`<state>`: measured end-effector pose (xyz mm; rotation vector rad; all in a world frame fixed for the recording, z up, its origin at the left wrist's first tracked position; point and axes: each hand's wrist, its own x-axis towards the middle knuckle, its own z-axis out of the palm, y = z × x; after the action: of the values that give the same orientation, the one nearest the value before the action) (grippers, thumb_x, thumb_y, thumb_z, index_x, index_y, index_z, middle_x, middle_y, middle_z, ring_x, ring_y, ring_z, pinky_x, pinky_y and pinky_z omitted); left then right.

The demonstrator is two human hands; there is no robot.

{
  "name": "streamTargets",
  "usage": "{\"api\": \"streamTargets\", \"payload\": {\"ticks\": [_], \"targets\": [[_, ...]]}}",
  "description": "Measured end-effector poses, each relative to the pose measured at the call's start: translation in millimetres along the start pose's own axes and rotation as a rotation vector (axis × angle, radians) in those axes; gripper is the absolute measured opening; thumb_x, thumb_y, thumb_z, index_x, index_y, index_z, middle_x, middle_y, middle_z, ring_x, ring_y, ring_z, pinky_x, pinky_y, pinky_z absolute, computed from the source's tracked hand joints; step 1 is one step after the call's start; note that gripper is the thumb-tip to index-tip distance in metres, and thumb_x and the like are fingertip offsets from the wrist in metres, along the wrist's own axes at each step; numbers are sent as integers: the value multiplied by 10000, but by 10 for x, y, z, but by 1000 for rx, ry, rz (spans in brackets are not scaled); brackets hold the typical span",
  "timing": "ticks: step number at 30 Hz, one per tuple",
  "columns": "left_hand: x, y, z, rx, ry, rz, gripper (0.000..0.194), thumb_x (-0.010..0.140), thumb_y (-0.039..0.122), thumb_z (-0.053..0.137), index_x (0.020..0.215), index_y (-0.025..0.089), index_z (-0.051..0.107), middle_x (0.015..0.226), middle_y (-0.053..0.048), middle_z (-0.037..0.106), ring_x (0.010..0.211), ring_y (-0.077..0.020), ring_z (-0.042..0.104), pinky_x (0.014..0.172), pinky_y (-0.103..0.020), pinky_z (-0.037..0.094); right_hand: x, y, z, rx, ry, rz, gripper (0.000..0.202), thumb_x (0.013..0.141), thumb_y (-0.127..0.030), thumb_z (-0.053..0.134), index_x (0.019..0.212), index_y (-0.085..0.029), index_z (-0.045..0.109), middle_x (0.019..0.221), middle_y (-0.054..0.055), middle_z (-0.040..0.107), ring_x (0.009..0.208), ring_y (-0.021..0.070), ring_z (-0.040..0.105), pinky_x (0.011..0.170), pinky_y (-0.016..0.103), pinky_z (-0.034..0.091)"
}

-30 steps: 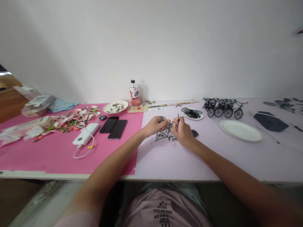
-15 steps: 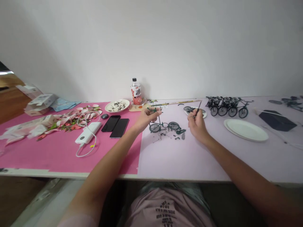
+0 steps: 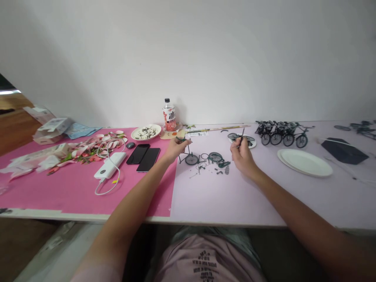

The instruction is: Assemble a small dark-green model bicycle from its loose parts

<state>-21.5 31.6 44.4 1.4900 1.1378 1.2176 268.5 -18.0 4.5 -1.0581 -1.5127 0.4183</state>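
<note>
My left hand (image 3: pixel 176 149) pinches a dark green miniature bicycle frame (image 3: pixel 189 149) over the light part of the table. Its thin tubes hang below the fingertips, partly hidden by them. Closed around a slim dark pointed tool (image 3: pixel 242 135), my right hand (image 3: pixel 242 153) holds it tip up; its exact kind is too small to tell. Between the hands lie a spoked toy wheel (image 3: pixel 191 159), a second wheel (image 3: pixel 215 157) and small loose green pieces (image 3: pixel 225 164). Just behind the right hand, a small white plate (image 3: pixel 253 144) bears more wheels (image 3: pixel 233 136).
Several assembled miniature bicycles (image 3: pixel 282 134) stand at the back right, near stacked white plates (image 3: pixel 311 162) and a dark block (image 3: pixel 343 150). Leftward are a bottle (image 3: pixel 169 115), a plate of bits (image 3: pixel 158 130), two phones (image 3: pixel 148 159), a white power strip (image 3: pixel 110 165) and petals (image 3: pixel 91 149).
My left hand has shifted left and slightly down with the bicycle frame, uncovering more of the wheel beneath. My right hand has moved a little left, and its tool stands more upright.
</note>
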Motion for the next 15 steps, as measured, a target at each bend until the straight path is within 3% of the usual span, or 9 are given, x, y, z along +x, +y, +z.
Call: {"api": "streamTargets", "payload": {"ticks": [3,8,12,15], "targets": [[49,-59,-80,14,-17,-27,378,693,435,873,718,173,602,556,46,480,518,-89,431,513,-238,332,2,-40,0,17,-35,8,238,969,-372,548,966,-281,328,827,-26,459,674,149,481,593,287,440],[109,-136,-220,135,-169,-135,413,644,460,934,707,166,651,562,15,549,527,-111,481,528,-258,356,-9,-79,-29,-95,-146,53,180,925,-326,537,890,-271,369,739,-37,457,640,162,447,606,304,384],[162,-192,-304,260,-121,-117,411,634,478,943,711,176,674,586,-5,589,594,-153,541,582,-280,390,-56,-114,-48,-205,-291,153,160,939,-313,499,827,-263,395,669,-38,460,581,166,420,550,298,311],[199,-234,-344,422,-61,-93,459,609,503,943,817,170,705,724,-36,669,730,-204,619,667,-294,431,-89,-153,-37,-200,-370,155,163,965,-331,471,840,-264,391,670,-38,469,564,164,426,531,293,307]]}}
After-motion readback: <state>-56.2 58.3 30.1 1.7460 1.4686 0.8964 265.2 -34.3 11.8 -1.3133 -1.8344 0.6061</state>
